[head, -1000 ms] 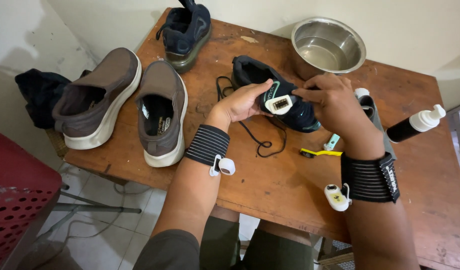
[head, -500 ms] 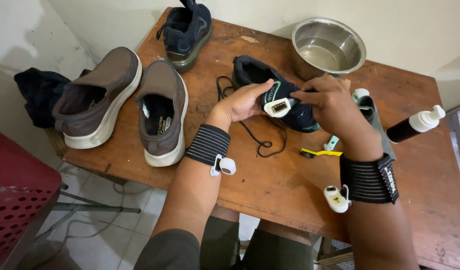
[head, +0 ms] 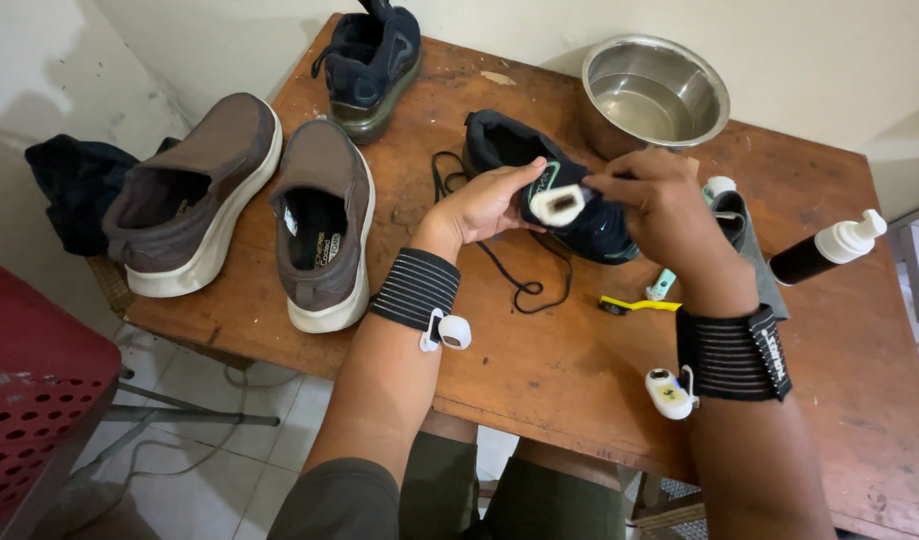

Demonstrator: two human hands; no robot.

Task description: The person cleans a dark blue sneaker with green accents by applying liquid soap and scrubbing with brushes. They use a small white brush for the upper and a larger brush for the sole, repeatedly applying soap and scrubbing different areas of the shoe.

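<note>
A black sneaker (head: 510, 150) with teal trim lies on the wooden table (head: 540, 380), its toe hidden under my hands. My left hand (head: 480, 205) grips its tongue from the left, thumb next to the white label (head: 558, 204) on the tongue. From the right, my right hand (head: 660, 205) pinches the sneaker at that same label. A loose black lace (head: 515, 275) trails from the shoe across the table toward me. Both wrists wear striped black bands with small white devices.
Two brown slip-on shoes (head: 195, 190) (head: 325, 215) stand at the left. A second black sneaker (head: 375, 55) is at the back, and a metal bowl (head: 655, 90) beside it. A yellow brush (head: 640, 303), a grey cloth (head: 745, 235) and a black pump bottle (head: 830, 250) lie right. A red basket (head: 30, 400) stands on the floor.
My right hand's fingers have shifted slightly at the tongue label. Everything else is as before.
</note>
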